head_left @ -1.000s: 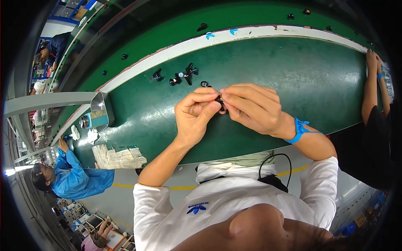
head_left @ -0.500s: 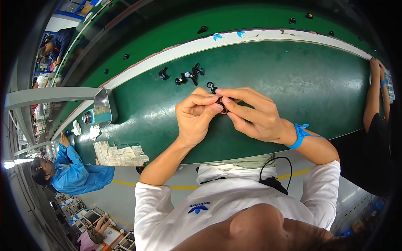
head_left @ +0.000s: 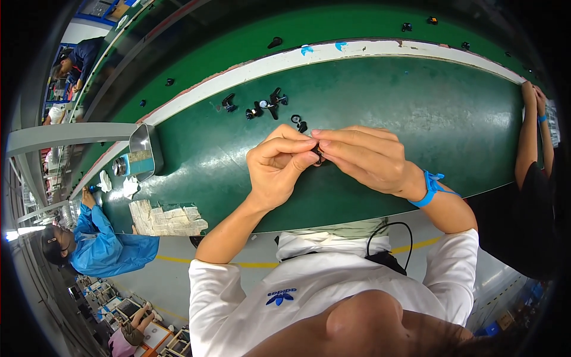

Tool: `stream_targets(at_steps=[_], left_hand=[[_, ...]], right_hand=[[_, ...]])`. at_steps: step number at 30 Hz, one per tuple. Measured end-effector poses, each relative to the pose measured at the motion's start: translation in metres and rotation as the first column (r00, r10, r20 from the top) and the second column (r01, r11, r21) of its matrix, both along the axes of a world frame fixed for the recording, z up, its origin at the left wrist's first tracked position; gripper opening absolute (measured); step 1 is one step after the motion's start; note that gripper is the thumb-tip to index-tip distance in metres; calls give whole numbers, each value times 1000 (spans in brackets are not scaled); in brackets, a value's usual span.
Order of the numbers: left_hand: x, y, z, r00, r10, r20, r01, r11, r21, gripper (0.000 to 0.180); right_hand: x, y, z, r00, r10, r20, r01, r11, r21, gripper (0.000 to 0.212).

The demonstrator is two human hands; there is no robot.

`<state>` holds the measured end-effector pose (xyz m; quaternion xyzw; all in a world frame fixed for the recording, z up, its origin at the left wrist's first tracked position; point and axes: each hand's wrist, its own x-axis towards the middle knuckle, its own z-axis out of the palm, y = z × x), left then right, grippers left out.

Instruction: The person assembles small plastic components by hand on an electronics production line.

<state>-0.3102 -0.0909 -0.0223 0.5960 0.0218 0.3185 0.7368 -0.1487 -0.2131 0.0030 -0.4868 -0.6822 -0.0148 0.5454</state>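
Note:
Both hands meet above the green table. My left hand pinches a small black part between thumb and index finger. My right hand, with a blue band at its wrist, has its fingertips closed on the same part. Most of that part is hidden by the fingers; a dark rounded edge shows below them. Just beyond the fingertips lies a small black piece with a ring-shaped end. Farther off to the left, several black lever-like pieces lie in a loose group.
A white ledge separates the table from a green belt carrying scattered black parts. At left are a metal tray, a blue-labelled container, crumpled tissue and worn paper. People sit at both sides.
My right fingers have straightened and drawn closer together over the black part. Parts on the far belt have shifted left. The pieces on the table keep their places.

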Motion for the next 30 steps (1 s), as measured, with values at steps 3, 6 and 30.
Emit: stream_targets(at_steps=[3, 6, 30], left_hand=[[-1, 0, 1, 1000, -2, -21, 2, 1000, -3, 19], [-1, 1, 2, 1000, -5, -30, 5, 1000, 5, 19], [0, -9, 5, 992, 124, 15, -125, 985, 120, 19]], right_hand=[[1, -2, 2, 995, -37, 88, 37, 999, -9, 25], [3, -1, 3, 993, -29, 111, 28, 1000, 14, 24], [-4, -2, 0, 979, -152, 137, 136, 984, 118, 28]])
